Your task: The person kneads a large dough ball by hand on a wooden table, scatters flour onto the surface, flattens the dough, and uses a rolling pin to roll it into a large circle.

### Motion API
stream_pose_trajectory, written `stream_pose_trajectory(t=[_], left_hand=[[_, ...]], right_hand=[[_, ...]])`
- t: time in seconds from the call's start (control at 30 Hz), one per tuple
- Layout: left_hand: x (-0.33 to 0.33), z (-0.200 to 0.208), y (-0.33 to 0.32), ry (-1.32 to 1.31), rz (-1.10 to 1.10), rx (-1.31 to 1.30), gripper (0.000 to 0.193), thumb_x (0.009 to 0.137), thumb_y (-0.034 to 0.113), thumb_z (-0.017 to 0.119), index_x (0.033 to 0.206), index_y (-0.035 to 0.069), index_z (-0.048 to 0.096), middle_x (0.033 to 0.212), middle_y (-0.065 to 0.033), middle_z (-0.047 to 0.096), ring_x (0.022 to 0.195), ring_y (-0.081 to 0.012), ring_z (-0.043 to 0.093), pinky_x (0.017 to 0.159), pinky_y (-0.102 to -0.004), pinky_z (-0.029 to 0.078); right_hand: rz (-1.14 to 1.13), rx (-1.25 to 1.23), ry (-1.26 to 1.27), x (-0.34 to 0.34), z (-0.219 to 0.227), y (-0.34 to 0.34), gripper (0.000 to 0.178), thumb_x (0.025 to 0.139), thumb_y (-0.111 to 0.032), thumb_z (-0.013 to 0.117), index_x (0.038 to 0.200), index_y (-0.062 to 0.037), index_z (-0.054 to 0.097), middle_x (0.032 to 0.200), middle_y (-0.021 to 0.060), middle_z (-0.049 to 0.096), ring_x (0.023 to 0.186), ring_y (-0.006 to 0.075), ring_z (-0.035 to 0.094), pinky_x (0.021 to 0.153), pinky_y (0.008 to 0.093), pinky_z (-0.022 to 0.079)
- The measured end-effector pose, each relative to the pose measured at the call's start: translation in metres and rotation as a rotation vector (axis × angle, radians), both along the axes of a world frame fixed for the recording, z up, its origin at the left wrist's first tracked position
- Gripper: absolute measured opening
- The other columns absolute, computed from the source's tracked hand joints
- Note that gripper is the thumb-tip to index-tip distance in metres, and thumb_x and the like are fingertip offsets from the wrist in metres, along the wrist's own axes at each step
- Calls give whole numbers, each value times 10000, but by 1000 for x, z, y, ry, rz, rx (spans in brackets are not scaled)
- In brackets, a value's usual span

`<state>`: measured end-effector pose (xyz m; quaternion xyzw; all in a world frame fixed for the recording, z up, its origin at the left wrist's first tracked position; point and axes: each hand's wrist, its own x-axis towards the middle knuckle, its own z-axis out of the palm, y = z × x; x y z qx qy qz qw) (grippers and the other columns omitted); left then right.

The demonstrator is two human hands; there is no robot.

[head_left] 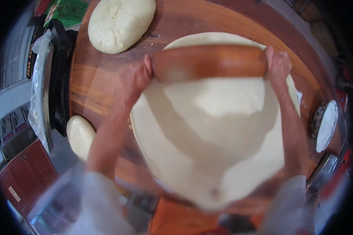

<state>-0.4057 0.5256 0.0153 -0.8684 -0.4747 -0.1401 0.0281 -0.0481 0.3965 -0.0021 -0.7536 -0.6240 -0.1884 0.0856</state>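
Observation:
A thick brown wooden rolling pin (pixel 210 62) lies across the far part of a broad, flat sheet of pale dough (pixel 215 156). At the pin's left end, my left hand (pixel 136 76) is closed round the handle, a little blurred. My right hand (pixel 277 65) grips the opposite end, also smeared by motion. Both forearms reach over the dough's sides, and a shadow falls across its middle. The handles themselves are hidden inside my fingers. The sheet's near edge hangs at the front of the wooden table (pixel 94 74).
A large round lump of dough (pixel 121 23) rests at the far left, with a smaller dough piece (pixel 80 137) at the left edge. Dark stacked trays with plastic wrap (pixel 39 78) stand beyond that edge. On the right is a bowl of white powder (pixel 326 126).

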Motion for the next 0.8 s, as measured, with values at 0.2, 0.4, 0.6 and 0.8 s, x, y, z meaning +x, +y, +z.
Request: stream_pose_trajectory(t=[0.2, 0.4, 0.6, 0.8], left_hand=[[35, -14, 97, -31, -74, 293, 522, 902, 294, 426, 446, 69, 545, 449, -143, 517, 393, -318, 530, 414, -407, 429], [32, 8, 86, -12, -80, 209, 494, 916, 313, 403, 549, 56, 609, 523, -159, 565, 462, -317, 574, 447, -413, 455], [6, 5, -163, 49, 8, -236, 384, 884, 181, 467, 531, 67, 567, 493, -145, 529, 418, -325, 507, 412, -411, 395], [1, -6, -353, 18, -38, -500, 335, 849, 126, 502, 523, 65, 551, 487, -123, 524, 401, -307, 492, 395, -400, 379]], right_hand=[[-57, -15, -139, 51, -6, 109, 210, 886, -216, 441, 894, -75, 597, 734, 133, 632, 660, 316, 585, 557, 413, 471], [-186, -5, 227, 49, 5, 108, 225, 837, -137, 467, 1062, -137, 467, 732, 104, 623, 678, 292, 587, 593, 430, 477], [161, 70, 324, 26, 2, -69, 186, 831, -194, 443, 667, -131, 502, 593, 71, 542, 607, 271, 542, 648, 369, 417], [157, -130, 314, 41, 8, -245, 203, 815, -186, 451, 644, -128, 542, 603, 55, 530, 598, 264, 505, 684, 368, 404]])
